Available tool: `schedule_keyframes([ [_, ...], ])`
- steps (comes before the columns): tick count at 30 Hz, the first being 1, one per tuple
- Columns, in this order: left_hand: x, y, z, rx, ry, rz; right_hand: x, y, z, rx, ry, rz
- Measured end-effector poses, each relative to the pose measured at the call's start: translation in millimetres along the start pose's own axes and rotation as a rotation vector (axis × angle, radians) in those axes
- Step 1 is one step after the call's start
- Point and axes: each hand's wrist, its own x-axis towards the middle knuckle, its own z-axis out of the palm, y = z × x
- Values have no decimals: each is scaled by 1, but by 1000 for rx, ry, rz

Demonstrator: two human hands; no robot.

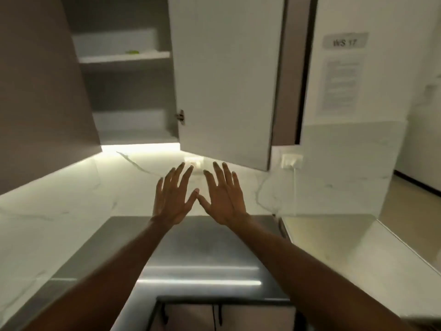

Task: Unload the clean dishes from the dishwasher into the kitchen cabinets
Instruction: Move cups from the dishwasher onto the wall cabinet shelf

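Both hands, the left hand (pixel 172 199) and the right hand (pixel 224 199), are held out above the steel counter (pixel 202 254), fingers (pixel 181 174) spread straight, nothing gripped. The cabinet (pixel 128 91) is seen open above, door (pixel 226 80) swung outward; a green object (pixel 132 52) lies on its upper shelf.

The cabinet (pixel 128 91) up in front of me is open. Its white door (pixel 226 80) swings out to the right. Something small and green (pixel 132 52) sits on the top shelf (pixel 124 57).
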Motion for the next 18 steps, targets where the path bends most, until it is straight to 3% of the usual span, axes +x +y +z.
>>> schedule_keyframes([
  [6, -82, 122, 56, -82, -245, 105, -157, 72, -17, -43, -216, 159],
  [12, -152, 229, 109, -199, -475, 209, -316, 163, -49, -85, -415, 571],
  [18, -192, 336, 156, -240, -790, 635, -476, 232, -87, -81, -542, 1031],
])
